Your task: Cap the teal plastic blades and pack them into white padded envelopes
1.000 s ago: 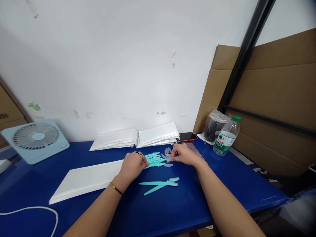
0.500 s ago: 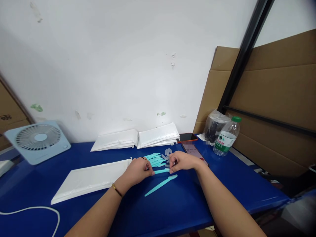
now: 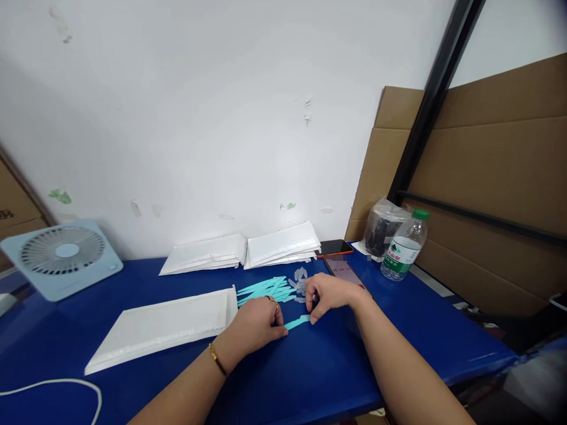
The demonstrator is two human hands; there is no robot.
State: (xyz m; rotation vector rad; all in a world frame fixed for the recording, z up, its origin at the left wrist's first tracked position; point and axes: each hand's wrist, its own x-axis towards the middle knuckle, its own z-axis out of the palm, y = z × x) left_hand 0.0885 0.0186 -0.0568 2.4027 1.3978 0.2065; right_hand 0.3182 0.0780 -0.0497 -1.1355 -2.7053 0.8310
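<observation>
A turquoise eyebrow razor (image 3: 297, 323) is stretched between my two hands, just above or on the blue table. My left hand (image 3: 254, 323) is closed, thumb and fingers pinching its handle end. The thumb and fingers of my right hand (image 3: 330, 295) are closed at the razor's head end, which they partly cover. Behind my left hand lies a loose pile of turquoise razors (image 3: 268, 288). Several small clear blade caps (image 3: 300, 275) lie between that pile and my right hand.
A white padded envelope (image 3: 163, 321) lies at left, its open end facing the razor pile. More envelopes (image 3: 283, 242) are stacked along the wall. A phone showing a timer (image 3: 343, 270), a second phone (image 3: 336, 247), a water bottle (image 3: 404, 248) and a fan (image 3: 62, 257) stand around.
The razor that lay by itself in front of my hands is now off that spot, and one razor is between my hands. Both hands have come slightly nearer.
</observation>
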